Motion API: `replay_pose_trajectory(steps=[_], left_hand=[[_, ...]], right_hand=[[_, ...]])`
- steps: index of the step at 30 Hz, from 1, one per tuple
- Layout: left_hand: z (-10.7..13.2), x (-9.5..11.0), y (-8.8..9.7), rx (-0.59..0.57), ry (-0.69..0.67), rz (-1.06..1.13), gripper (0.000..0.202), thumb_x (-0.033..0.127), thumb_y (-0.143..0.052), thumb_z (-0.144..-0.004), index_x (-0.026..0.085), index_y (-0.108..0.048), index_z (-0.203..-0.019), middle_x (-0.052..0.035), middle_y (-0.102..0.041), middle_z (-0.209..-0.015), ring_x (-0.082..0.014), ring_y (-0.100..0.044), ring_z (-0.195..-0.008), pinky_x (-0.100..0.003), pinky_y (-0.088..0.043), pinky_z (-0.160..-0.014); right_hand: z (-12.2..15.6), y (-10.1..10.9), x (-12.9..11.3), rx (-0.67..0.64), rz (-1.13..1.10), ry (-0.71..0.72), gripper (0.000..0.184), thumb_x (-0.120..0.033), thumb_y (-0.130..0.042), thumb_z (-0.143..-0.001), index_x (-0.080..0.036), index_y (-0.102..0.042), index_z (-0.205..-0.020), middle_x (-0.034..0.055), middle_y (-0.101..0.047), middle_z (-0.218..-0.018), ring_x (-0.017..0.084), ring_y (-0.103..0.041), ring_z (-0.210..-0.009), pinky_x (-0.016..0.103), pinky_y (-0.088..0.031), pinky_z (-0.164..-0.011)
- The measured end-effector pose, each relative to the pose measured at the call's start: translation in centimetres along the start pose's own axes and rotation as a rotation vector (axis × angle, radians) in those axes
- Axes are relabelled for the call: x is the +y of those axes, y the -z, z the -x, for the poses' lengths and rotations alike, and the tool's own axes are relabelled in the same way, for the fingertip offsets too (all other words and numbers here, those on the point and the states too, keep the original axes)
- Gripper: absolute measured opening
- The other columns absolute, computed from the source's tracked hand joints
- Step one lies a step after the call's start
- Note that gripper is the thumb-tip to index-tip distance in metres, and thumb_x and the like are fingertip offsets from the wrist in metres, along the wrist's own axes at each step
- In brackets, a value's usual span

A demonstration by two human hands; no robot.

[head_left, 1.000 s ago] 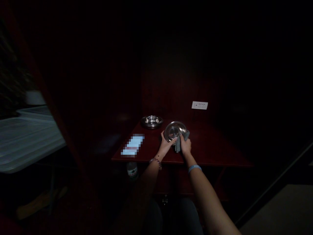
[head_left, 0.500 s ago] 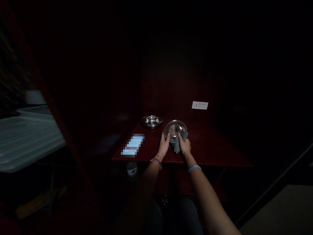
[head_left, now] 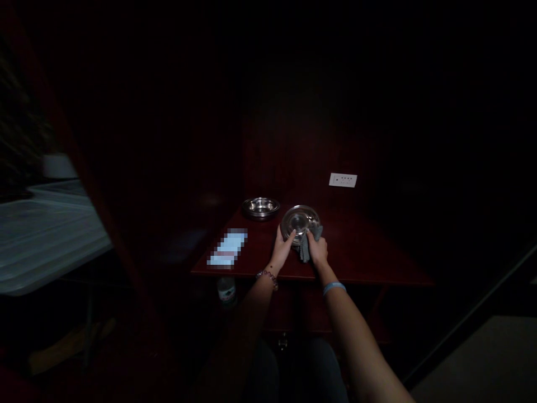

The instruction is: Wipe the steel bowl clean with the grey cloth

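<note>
A steel bowl (head_left: 298,220) is held tilted toward me above a dark red table (head_left: 361,252). My left hand (head_left: 282,249) is closed on the bowl's left rim, thumb on the inside. My right hand (head_left: 318,250) grips a grey cloth (head_left: 308,246) pressed against the bowl's lower right rim. A second steel bowl (head_left: 260,207) rests on the table behind and to the left.
A blurred-out flat item (head_left: 227,248) lies at the table's left front. A white switch plate (head_left: 343,179) sits on the dark wall behind. A bottle (head_left: 227,292) stands below the table edge. A pale plastic lid or tub (head_left: 42,235) lies at far left.
The bowl has turned slightly in my hands and sits a little higher. My left thumb has shifted along the rim and the cloth has moved on the lower right edge.
</note>
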State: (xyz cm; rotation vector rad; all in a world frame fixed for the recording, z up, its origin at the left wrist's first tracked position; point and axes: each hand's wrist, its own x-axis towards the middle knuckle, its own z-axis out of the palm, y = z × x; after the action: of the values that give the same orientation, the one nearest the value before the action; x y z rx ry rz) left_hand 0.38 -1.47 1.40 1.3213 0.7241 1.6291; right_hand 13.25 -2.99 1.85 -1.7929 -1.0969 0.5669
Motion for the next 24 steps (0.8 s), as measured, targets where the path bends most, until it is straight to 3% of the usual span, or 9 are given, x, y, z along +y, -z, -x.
replay_pose_trajectory(steps=[9,16,24], left_hand=[[0.0,-1.5,0.3,-0.083,-0.006,-0.08,0.069,0.027,-0.076,-0.073,0.019,-0.043,-0.133,-0.0132,-0.059,-0.134,-0.023,-0.056,-0.126,-0.041,-0.034,-0.116],[-0.3,-1.1,0.3,0.02,0.029,-0.04,0.039,0.035,-0.063,-0.087,0.017,-0.059,-0.12,-0.0124,-0.065,-0.129,-0.0236,-0.059,-0.123,-0.04,-0.037,-0.114],[-0.4,-0.4,0.3,0.093,0.041,0.002,0.041,0.044,-0.055,-0.092,0.018,-0.059,-0.124,-0.0106,-0.062,-0.136,-0.0221,-0.056,-0.128,-0.037,-0.038,-0.114]], right_hand=[[0.0,0.0,0.1,-0.003,-0.017,-0.006,0.057,-0.062,-0.043,-0.093,-0.017,-0.073,-0.109,0.0147,-0.074,-0.106,0.028,-0.069,-0.107,0.035,-0.051,-0.093],[0.3,0.2,-0.3,-0.027,0.026,-0.003,0.056,-0.062,-0.044,-0.093,-0.018,-0.072,-0.113,0.0141,-0.073,-0.11,0.028,-0.068,-0.109,0.038,-0.05,-0.097],[0.6,0.5,-0.7,-0.035,0.055,0.004,0.057,-0.062,-0.043,-0.093,-0.017,-0.07,-0.118,0.0145,-0.072,-0.112,0.028,-0.067,-0.111,0.037,-0.049,-0.097]])
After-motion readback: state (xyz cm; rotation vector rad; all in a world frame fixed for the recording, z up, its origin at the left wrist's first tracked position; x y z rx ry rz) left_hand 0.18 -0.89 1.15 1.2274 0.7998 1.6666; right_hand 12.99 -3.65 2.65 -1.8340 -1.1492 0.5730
